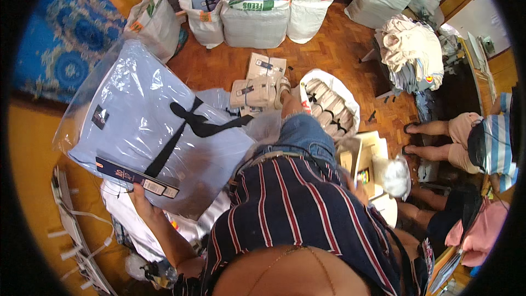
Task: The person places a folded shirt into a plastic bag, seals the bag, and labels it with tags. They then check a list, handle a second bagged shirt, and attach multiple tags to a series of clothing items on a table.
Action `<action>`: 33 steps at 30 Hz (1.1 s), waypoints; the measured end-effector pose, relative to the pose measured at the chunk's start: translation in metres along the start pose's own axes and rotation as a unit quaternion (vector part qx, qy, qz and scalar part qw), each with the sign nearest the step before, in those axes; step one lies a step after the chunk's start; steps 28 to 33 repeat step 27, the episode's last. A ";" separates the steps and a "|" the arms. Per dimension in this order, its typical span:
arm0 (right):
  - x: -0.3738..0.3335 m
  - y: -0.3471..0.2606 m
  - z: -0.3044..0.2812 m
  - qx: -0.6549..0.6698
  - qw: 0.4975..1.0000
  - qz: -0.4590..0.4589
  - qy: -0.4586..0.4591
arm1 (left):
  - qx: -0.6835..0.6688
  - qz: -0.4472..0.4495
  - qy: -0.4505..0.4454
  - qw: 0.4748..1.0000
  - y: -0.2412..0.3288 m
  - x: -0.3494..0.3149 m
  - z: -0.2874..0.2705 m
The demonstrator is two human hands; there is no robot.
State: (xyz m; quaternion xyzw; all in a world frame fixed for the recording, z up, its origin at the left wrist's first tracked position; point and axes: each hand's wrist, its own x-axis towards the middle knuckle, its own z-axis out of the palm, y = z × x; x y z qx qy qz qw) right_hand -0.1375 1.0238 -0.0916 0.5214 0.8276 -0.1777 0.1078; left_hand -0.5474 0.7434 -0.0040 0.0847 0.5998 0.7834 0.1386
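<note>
My left hand [143, 201] grips the lower edge of a folded light-blue garment [123, 96], its fingers partly hidden beneath. Clear plastic [82, 98] wraps the garment. A tied black cloth strip [167, 151] crosses it, and a dark cardboard tag [129, 174] lies along its near edge, by my thumb. At my right side, my right hand [359, 189] is close to a cream-coloured box [372, 148]. My striped shirt covers part of that hand, so its fingers do not show well.
White sacks [255, 27] of packed garments line the far wall. Beige packs [252, 93] lie on the wooden floor by my foot, beside an open sack [353, 96] of beige bundles. A cloth pile [411, 46] stands at right. Two other people [498, 137] are nearby on the right.
</note>
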 end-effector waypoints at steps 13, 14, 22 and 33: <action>0.244 0.062 -0.045 0.063 0.982 0.130 -0.125 | 0.158 -0.327 -0.285 0.887 -0.147 0.302 0.495; 0.257 0.065 -0.050 0.070 0.978 0.141 -0.134 | 0.117 -0.329 -0.345 0.871 -0.153 0.311 0.535; 0.472 0.139 -0.127 0.220 0.964 0.134 -0.069 | 0.039 -0.392 -0.447 0.803 -0.182 0.349 0.741; 0.689 0.142 -0.340 0.779 0.624 -0.044 -0.051 | 0.046 -0.370 -0.483 0.792 -0.219 0.361 0.854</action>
